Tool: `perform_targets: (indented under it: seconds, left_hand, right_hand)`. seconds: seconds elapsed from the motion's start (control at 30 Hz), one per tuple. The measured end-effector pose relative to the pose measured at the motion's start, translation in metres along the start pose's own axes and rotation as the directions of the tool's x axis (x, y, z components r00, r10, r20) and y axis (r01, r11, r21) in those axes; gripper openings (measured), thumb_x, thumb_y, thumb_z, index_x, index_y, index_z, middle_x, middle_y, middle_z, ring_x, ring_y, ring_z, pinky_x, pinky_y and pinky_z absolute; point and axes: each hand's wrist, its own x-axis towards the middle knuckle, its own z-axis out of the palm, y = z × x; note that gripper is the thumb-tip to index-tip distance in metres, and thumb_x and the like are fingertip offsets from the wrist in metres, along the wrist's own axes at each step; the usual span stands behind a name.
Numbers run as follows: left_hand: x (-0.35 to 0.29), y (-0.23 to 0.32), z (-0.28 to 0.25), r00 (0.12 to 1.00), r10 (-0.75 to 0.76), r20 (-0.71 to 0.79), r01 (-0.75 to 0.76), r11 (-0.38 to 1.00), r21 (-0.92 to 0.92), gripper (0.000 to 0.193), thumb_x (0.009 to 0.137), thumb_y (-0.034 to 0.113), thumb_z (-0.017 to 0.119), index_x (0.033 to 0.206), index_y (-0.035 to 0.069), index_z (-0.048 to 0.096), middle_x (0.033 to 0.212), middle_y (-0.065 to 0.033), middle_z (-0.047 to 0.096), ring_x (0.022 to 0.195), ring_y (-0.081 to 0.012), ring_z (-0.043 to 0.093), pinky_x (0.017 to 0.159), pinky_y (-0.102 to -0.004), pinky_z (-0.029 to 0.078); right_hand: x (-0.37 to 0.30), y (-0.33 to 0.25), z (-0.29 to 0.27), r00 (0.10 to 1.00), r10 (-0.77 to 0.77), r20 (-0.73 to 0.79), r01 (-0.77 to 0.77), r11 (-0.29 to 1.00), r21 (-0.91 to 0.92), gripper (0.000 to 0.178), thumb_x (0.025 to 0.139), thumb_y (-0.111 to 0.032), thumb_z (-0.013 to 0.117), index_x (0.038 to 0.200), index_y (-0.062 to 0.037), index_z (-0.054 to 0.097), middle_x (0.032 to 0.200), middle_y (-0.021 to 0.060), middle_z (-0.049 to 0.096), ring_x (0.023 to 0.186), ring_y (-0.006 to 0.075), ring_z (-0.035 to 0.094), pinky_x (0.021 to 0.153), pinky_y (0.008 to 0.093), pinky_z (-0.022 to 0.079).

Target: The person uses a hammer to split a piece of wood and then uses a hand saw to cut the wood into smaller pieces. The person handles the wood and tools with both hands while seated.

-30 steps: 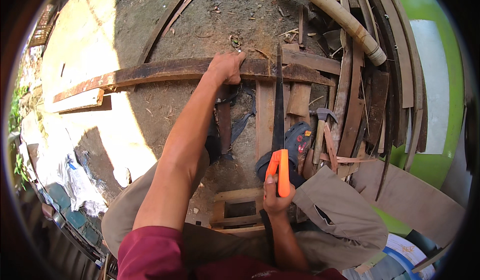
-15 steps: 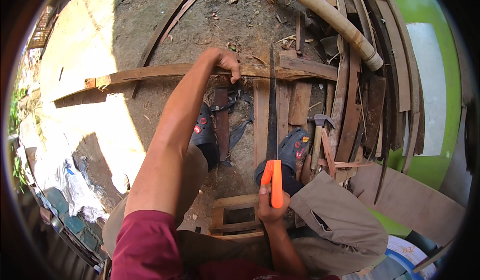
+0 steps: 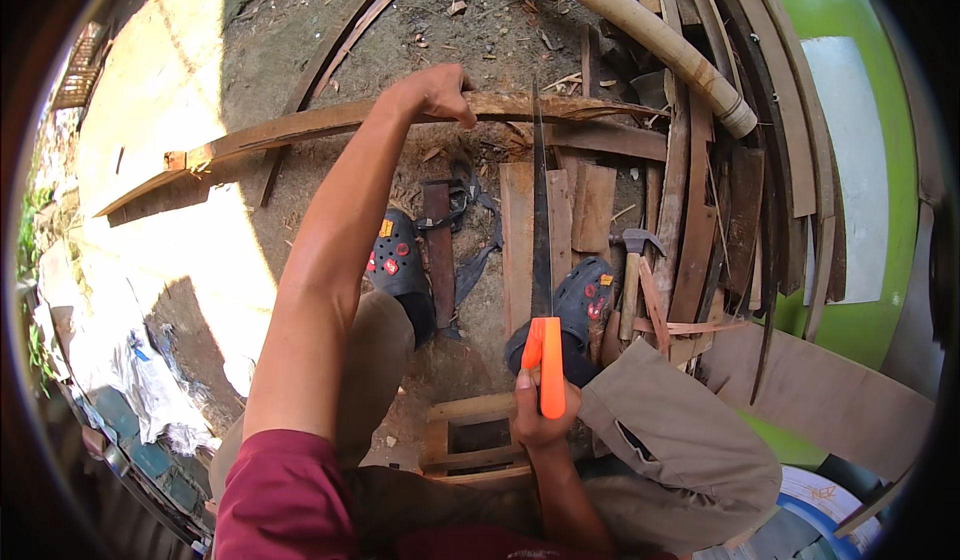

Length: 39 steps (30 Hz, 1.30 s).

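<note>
Head view, saw (image 3: 541, 230) pulled back, left hand (image 3: 437, 92) still gripping plank (image 3: 330, 120)

I see: saw handle (image 3: 549, 375) bright orange; clogs (image 3: 398, 265) black with red dots; sleeve (image 3: 285, 495) maroon; trousers (image 3: 680, 455) khaki; far-right wall (image 3: 850, 20) lime green.

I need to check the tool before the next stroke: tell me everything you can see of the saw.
The saw is a hand saw with a long, narrow, dark metal blade and a bright orange, plastic-looking handle. The right hand grips the handle near the knee. The blade runs straight away from the person, its far end crossing the long curved plank that the left hand presses down. Its teeth are too fine to make out.
</note>
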Motion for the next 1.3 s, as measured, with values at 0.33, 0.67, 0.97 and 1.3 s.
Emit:
perform_targets:
  seconds: [0.33,0.67,0.97,1.3]
  left_hand:
    - [0.002,0.019,0.016,0.959,-0.151,-0.239,0.214,0.94,0.265,0.075,0.066,0.068,0.081,0.111,0.008,0.076,0.109,-0.0186,0.074,0.107,-0.0346,0.07,0.093,-0.0443,0.056]
    - [-0.012,0.016,0.043,0.913,-0.063,-0.403,0.172,0.955,0.242,0.06,0.07,0.064,0.08,0.103,0.015,0.073,0.09,-0.0172,0.075,0.086,-0.0376,0.073,0.076,-0.0472,0.058]
    - [-0.01,0.008,0.055,0.88,0.018,-0.475,0.124,0.956,0.266,0.054,0.072,0.06,0.079,0.1,0.015,0.07,0.086,-0.015,0.074,0.084,-0.0356,0.073,0.074,-0.0464,0.058]
    - [-0.014,0.015,0.046,0.906,-0.062,-0.418,0.16,0.966,0.202,0.052,0.07,0.054,0.082,0.102,0.015,0.073,0.088,-0.0164,0.075,0.086,-0.0371,0.072,0.077,-0.0483,0.058]
  right_hand:
    - [0.029,0.012,-0.002,0.994,0.108,-0.005,-0.108,0.993,0.045,0.017,0.087,0.0,0.066,0.073,0.0008,0.057,0.06,0.0068,0.051,0.052,0.0189,0.054,0.053,0.0323,0.044]
    - [0.026,-0.005,0.006,0.999,0.03,0.012,-0.03,1.0,-0.002,0.01,0.086,0.0,0.065,0.078,0.0018,0.061,0.062,0.0085,0.055,0.051,0.0222,0.058,0.053,0.033,0.046]
    - [0.027,0.012,-0.006,0.993,0.117,0.013,-0.117,0.993,0.018,0.021,0.087,-0.006,0.061,0.068,-0.0003,0.057,0.054,0.0048,0.052,0.047,0.0177,0.051,0.049,0.0326,0.041]
    - [0.031,0.02,0.007,0.978,0.208,-0.032,-0.205,0.976,0.071,0.019,0.088,-0.003,0.064,0.071,0.0017,0.058,0.057,0.0077,0.051,0.05,0.0178,0.055,0.051,0.0334,0.043]
